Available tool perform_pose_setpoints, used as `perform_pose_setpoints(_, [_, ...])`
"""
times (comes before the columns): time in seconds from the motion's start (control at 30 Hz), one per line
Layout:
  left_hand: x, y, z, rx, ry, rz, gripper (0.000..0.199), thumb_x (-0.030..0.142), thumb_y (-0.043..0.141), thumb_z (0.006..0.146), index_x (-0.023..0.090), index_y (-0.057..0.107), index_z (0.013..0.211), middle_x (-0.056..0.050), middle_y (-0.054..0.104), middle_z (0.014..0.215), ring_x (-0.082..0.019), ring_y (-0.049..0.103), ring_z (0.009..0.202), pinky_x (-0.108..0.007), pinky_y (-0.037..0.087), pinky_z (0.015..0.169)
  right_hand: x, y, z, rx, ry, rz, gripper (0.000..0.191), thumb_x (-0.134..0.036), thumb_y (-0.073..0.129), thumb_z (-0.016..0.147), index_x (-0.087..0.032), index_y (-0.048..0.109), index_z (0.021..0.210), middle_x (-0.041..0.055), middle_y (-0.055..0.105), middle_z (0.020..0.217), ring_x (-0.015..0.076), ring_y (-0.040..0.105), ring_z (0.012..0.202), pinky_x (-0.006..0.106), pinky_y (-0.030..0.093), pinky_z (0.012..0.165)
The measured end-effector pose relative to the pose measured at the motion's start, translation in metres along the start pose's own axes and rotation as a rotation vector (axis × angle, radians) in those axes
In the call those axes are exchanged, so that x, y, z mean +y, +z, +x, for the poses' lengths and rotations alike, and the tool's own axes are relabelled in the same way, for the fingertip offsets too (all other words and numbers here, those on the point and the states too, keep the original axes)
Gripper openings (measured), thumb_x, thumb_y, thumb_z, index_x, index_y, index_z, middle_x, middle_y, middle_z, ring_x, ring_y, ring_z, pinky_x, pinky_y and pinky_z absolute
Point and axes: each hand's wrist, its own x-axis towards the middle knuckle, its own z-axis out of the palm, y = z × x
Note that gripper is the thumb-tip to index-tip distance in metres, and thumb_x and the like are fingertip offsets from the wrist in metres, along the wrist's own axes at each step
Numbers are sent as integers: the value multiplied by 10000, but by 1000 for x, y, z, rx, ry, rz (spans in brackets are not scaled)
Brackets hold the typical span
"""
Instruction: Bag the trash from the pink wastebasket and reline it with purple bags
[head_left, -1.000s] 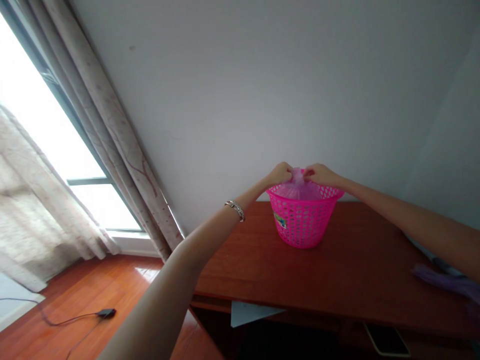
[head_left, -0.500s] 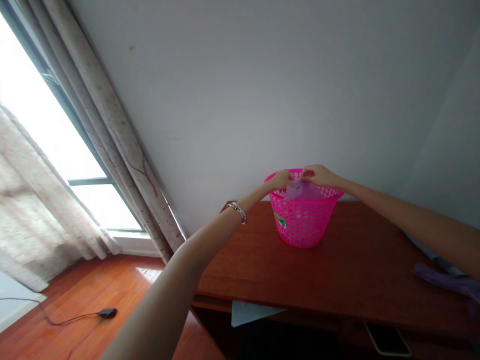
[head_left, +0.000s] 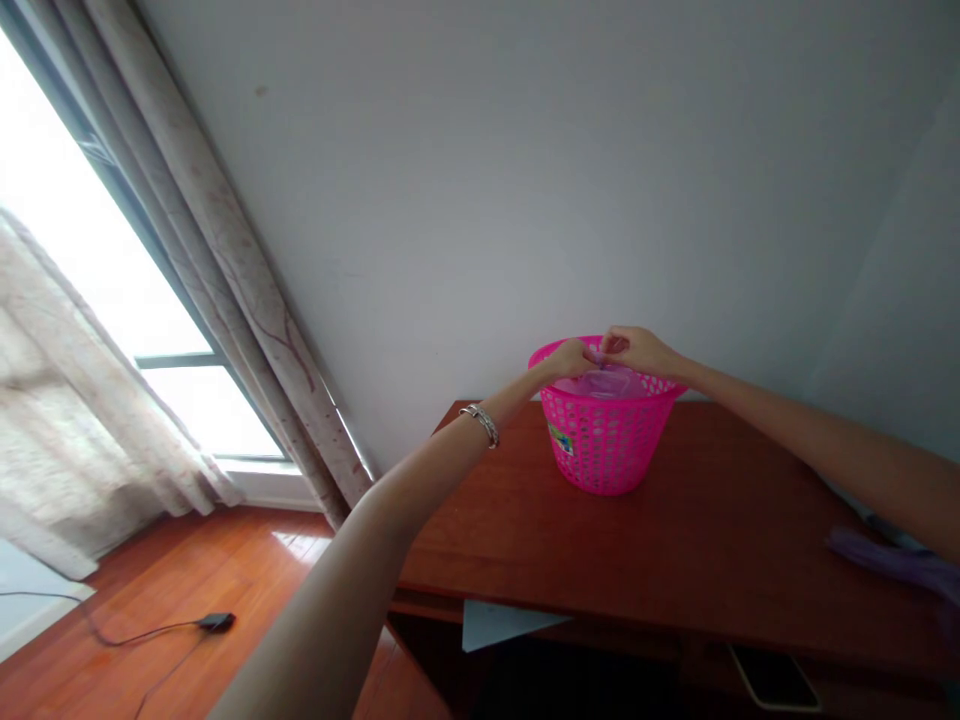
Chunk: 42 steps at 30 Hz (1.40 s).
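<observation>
A pink perforated plastic basket (head_left: 606,450) stands on the wooden desk (head_left: 517,530), with a label on its front. Inside it, a thin lilac plastic bag (head_left: 604,382) sags below the rim. My left hand (head_left: 571,358) pinches the bag's edge at the basket's near-left rim. My right hand (head_left: 631,351) grips the bag just above the rim on the other side. The two hands stay close together over the opening, and the fingertips hide part of the bag. A bracelet circles my left wrist.
A bunched purple plastic bag (head_left: 892,558) lies at the desk's right edge, under my right forearm. A white sheet (head_left: 502,622) hangs below the desk front. A dark phone (head_left: 772,677) sits beneath. A wall stands behind the desk; curtains and a window are left, a cable on the floor.
The gathered lilac bag has dropped from a bunch above the rim to a loose layer inside the basket. My hands have lowered to the rim, still holding it.
</observation>
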Motion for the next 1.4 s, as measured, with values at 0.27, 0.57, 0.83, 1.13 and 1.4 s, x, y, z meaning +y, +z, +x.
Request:
perform_pose_setpoints(0.27, [-1, -5, 2, 69, 60, 55, 187, 230, 614, 725, 101, 669, 601, 54, 344, 478, -81, 321, 527, -243, 257, 532, -8, -1, -4, -139, -229, -309, 263, -334, 534, 860, -167, 704, 970, 88, 668, 927, 176, 578, 834, 271, 412, 755])
perform_pose_setpoints(0.57, [-1, -9, -7, -5, 113, 43, 141, 165, 543, 690, 105, 659, 637, 41, 418, 528, -86, 346, 547, -246, 266, 548, -1, 4, -3, -145, -141, -293, 217, -241, 495, 847, -148, 691, 861, 76, 695, 873, 166, 600, 781, 260, 409, 719])
perform_pose_setpoints(0.83, [0, -14, -7, -93, 240, 41, 145, 160, 499, 658, 115, 597, 562, 45, 387, 500, -81, 306, 525, -244, 236, 529, 3, -3, 1, -162, -72, -263, 207, -214, 514, 802, -136, 701, 844, 70, 701, 874, 159, 602, 783, 251, 422, 722])
perform_pose_setpoints(1.13, [-2, -24, -14, -43, 176, 143, 152, 145, 526, 649, 104, 661, 592, 23, 485, 515, -99, 379, 560, -257, 334, 606, 10, -10, 1, -144, -9, -206, 191, -292, 570, 779, -150, 694, 810, 57, 701, 839, 160, 600, 758, 258, 424, 720])
perform_pose_setpoints(1.4, [5, -16, 1, 0, 279, 31, 281, 146, 522, 702, 111, 737, 879, -20, 653, 713, -116, 477, 639, -253, 384, 652, 5, -11, -9, -207, -157, -155, 231, -332, 489, 847, -174, 657, 865, 37, 686, 875, 157, 596, 790, 258, 416, 734])
